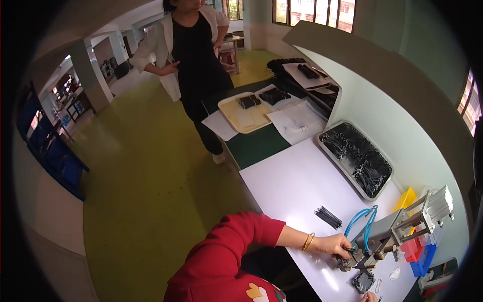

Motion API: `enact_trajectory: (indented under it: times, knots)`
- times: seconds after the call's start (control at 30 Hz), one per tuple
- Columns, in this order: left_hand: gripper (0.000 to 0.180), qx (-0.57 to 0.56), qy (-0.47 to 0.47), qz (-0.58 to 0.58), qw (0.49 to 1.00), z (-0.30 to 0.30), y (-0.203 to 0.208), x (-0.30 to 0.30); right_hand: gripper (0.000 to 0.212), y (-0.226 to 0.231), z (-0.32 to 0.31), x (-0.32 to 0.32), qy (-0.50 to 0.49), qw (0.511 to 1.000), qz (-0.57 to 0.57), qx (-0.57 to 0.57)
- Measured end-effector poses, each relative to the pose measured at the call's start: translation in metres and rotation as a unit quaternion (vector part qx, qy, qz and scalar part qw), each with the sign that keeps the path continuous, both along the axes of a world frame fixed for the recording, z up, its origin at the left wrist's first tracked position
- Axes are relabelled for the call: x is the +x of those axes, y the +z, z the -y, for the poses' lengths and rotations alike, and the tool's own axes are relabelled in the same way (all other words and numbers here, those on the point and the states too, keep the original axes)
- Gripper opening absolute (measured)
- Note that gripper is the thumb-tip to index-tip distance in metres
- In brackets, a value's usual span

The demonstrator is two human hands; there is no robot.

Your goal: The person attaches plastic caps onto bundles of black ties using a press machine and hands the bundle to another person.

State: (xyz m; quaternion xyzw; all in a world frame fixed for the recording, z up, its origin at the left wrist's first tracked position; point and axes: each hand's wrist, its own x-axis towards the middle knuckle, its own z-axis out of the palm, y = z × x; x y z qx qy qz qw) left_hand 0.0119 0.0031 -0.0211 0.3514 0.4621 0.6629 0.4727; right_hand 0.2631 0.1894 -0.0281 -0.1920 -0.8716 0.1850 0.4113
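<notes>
My left hand (333,245), a gold bangle at its wrist, reaches to the metal fixture (356,258) of a small bench press (390,229). Its fingers are closed together at the fixture; what they pinch is too small to make out. Only the fingertips of my right hand (370,297) show at the lower edge, drawn together near a pile of short black pieces (363,282). Whatever those fingers hold cannot be made out. Beyond my left hand, a small bundle of black cable-like strips (328,217) lies on the white tabletop (287,176).
Blue air hoses (359,221) arch beside the press. A tray (347,173) of black strips stands against the light partition. Yellow, red and blue bins (421,259) sit behind the press. A cream tray (241,123) rests on the far table, where a person (196,60) stands.
</notes>
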Motion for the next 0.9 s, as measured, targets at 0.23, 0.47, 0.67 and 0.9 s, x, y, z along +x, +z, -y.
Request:
enact_trajectory:
  times: [0.23, 0.47, 0.67, 0.9]
  knots:
    - [0.014, 0.008, 0.007, -0.007, 1.000, -0.004, -0.004, 0.008, 0.007, -0.008, -0.009, 0.002, -0.020, 0.999, -0.026, -0.016]
    - [0.021, 0.009, -0.005, -0.109, 0.994, -0.013, -0.007, 0.013, 0.009, 0.015, 0.008, 0.005, -0.069, 0.995, -0.068, -0.010]
    - [0.015, -0.062, 0.044, -0.245, 0.966, 0.010, 0.012, -0.020, 0.010, 0.014, 0.060, -0.088, 0.137, 0.956, -0.119, -0.228]
    - [0.013, -0.092, -0.015, -0.020, 0.995, -0.014, -0.002, -0.001, 0.006, 0.010, 0.073, -0.091, 0.097, 0.928, -0.132, -0.336]
